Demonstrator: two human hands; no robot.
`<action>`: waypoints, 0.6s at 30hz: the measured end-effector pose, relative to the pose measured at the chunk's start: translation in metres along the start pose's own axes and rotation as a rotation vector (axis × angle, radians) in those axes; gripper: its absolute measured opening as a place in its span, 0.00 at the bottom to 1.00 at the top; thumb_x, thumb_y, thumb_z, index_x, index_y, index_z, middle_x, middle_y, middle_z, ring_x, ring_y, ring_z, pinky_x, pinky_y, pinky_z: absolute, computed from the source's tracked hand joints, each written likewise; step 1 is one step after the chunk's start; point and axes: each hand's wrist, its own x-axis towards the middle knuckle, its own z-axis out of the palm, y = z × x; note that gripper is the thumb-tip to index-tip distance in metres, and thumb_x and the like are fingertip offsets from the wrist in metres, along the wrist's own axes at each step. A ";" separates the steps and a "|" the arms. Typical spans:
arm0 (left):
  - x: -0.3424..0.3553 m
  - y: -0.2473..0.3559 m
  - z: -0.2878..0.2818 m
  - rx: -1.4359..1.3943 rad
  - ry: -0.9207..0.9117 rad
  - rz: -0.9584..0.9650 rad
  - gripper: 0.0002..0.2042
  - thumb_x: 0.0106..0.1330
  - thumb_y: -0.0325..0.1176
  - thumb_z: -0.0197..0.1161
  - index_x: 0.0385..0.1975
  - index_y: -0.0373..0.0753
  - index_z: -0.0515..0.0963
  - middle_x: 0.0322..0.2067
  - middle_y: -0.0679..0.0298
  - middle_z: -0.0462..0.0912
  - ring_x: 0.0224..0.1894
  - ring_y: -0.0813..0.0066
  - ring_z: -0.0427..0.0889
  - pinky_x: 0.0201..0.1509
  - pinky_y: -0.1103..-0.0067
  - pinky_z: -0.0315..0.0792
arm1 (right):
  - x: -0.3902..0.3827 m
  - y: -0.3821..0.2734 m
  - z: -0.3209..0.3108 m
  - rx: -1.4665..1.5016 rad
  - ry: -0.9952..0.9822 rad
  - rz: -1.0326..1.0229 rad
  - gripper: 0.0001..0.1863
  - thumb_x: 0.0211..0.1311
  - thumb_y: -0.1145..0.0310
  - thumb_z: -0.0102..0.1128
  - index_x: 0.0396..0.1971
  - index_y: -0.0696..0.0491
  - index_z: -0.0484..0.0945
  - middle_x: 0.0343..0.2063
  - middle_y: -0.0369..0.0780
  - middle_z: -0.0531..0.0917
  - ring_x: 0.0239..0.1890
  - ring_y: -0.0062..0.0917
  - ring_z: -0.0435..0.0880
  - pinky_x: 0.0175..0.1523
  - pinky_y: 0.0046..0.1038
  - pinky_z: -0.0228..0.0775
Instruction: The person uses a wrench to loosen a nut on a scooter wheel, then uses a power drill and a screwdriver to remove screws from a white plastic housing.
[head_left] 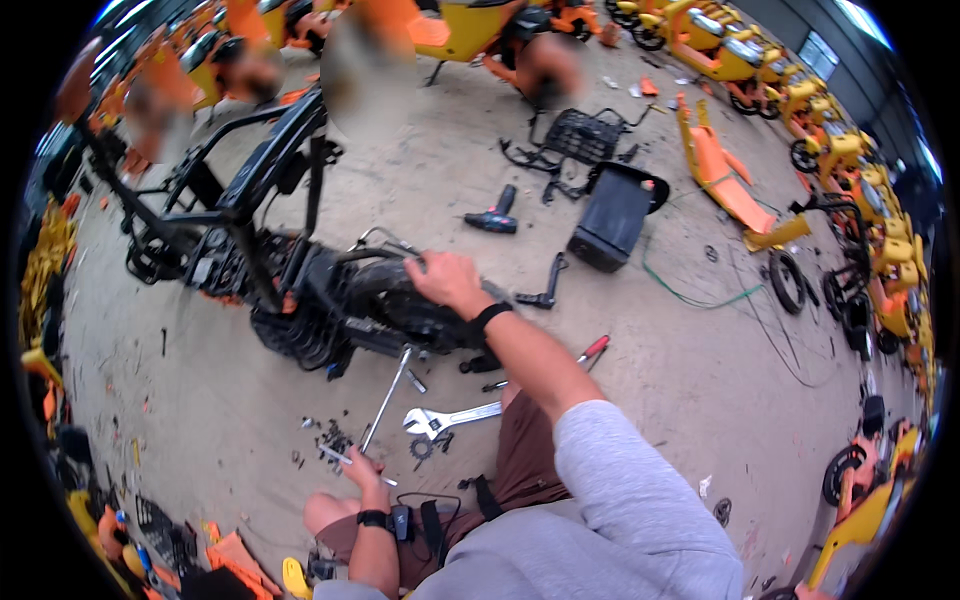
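A stripped black scooter frame (262,200) stands at the left, its wheel (385,290) toward me. My right hand (448,282) lies over the top of the tyre with its fingers curled round it. Low in front of me, my left hand (364,474) is closed on the crossbar of a long T-handle socket wrench (386,405). The wrench's far end meets the underside of the frame by the wheel; the exact contact is too small to make out. Beside the shaft lie a short metal socket piece (415,380) and a large adjustable wrench (450,416).
Loose bolts (333,440) and a small sprocket (421,449) lie by my left hand. Beyond the wheel are a cordless drill (493,215), a black bin-like box (612,215) and a black rack (583,135). A red-handled tool (594,348) lies past my right forearm. Yellow scooters (720,50) line the edges.
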 end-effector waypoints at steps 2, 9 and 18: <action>0.000 0.013 0.002 -0.175 -0.060 -0.299 0.11 0.58 0.38 0.54 0.19 0.45 0.60 0.09 0.73 0.55 0.08 0.81 0.52 0.10 0.81 0.50 | 0.003 0.006 0.005 -0.013 0.015 -0.048 0.29 0.61 0.44 0.41 0.34 0.57 0.80 0.29 0.51 0.82 0.37 0.45 0.80 0.44 0.41 0.71; 0.014 -0.012 -0.003 -0.114 -0.051 -0.480 0.11 0.58 0.40 0.52 0.18 0.47 0.60 0.10 0.73 0.57 0.09 0.81 0.54 0.13 0.84 0.54 | -0.003 0.007 0.001 0.000 0.074 -0.045 0.26 0.60 0.46 0.44 0.29 0.56 0.80 0.26 0.49 0.82 0.32 0.44 0.81 0.41 0.40 0.72; 0.031 -0.036 -0.009 -0.020 -0.062 -0.323 0.15 0.58 0.49 0.53 0.23 0.45 0.61 0.12 0.72 0.56 0.12 0.78 0.56 0.14 0.81 0.53 | -0.004 0.010 0.000 0.014 0.055 -0.061 0.26 0.60 0.46 0.43 0.29 0.56 0.79 0.25 0.48 0.81 0.32 0.44 0.80 0.40 0.40 0.71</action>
